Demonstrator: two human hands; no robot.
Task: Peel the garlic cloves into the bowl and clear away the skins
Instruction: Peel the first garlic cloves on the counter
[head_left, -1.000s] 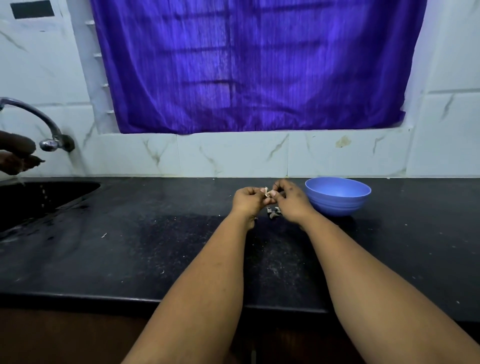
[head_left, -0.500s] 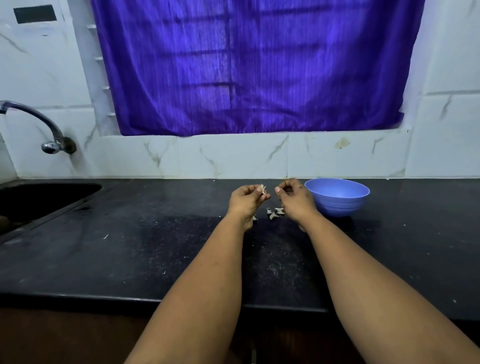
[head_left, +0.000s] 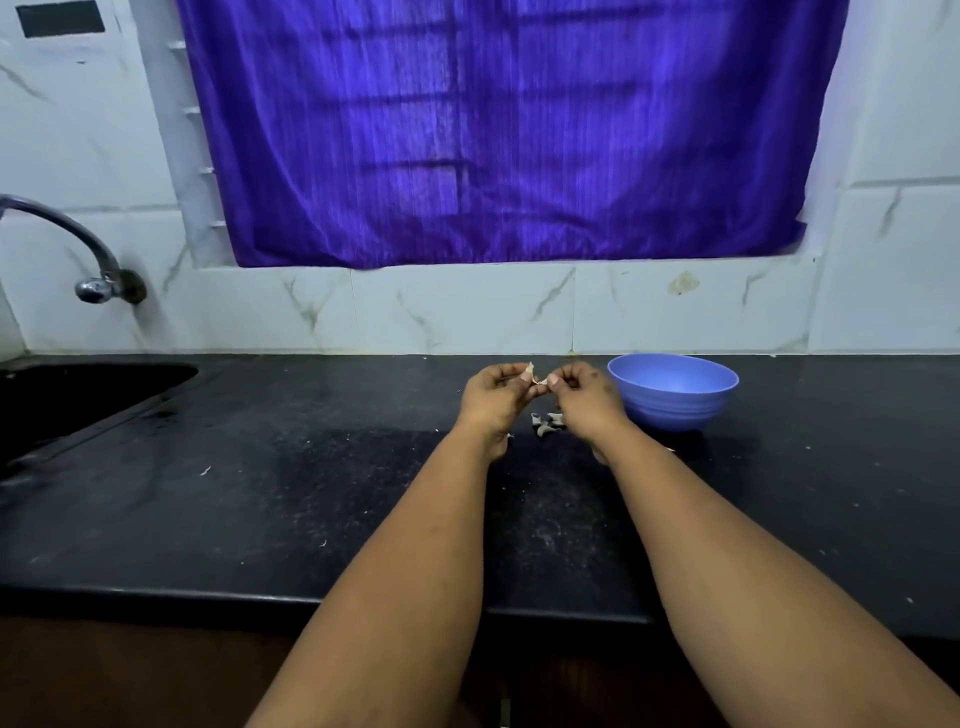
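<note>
- I see the worktop (head_left: 260, 499) as a dark, speckled stone slab with a dull sheen, dotted with pale crumbs and flecks.
- A round bowl (head_left: 673, 391) of smooth blue plastic with faint ribbing on its wall stands on it, just to the right of my right hand (head_left: 584, 400).
- My left hand (head_left: 493, 397) has its fingers curled in a narrow grip, pinching a small garlic clove (head_left: 530, 372) with dry, papery, pale skin sticking up from it.
- My right hand is curled too, thumb and fingertips nipping the thin strip of skin at the clove's right end; the two hands almost meet above the worktop.
- The clove sits between the two grips, raised off the stone, left of the bowl's rim.
- A little heap of skins (head_left: 546, 423), curled and greyish-white, lies on the worktop just beneath and between the hands.
- To the far left there is a dark sunken sink (head_left: 78, 400) and a curved metal tap (head_left: 88, 254).
- Behind, glossy veined white tiles (head_left: 467, 306) and a ribbed purple curtain (head_left: 493, 130).
</note>
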